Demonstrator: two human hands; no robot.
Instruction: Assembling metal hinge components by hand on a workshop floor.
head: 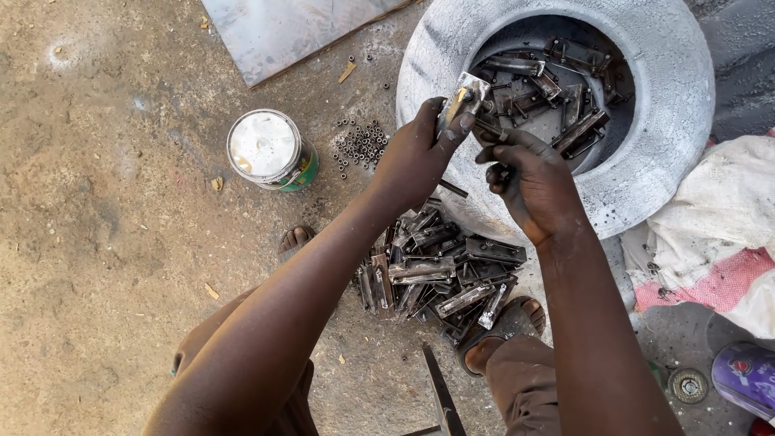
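My left hand (420,153) grips a small silver-painted metal hinge piece (462,98), holding it up over the rim of a grey-white painted tyre (670,161). My right hand (529,182) is closed around a thin dark tool, possibly a brush handle (488,129), whose tip meets the hinge piece. Inside the tyre lie several painted metal pieces (557,81). On the ground between my feet sits a pile of dark, unpainted metal pieces (436,274).
An open paint can (270,151) with pale paint stands on the dirt to the left. Small metal rings (362,145) are scattered beside it. A metal sheet (282,28) lies at the top. A white and pink sack (718,234) lies at right.
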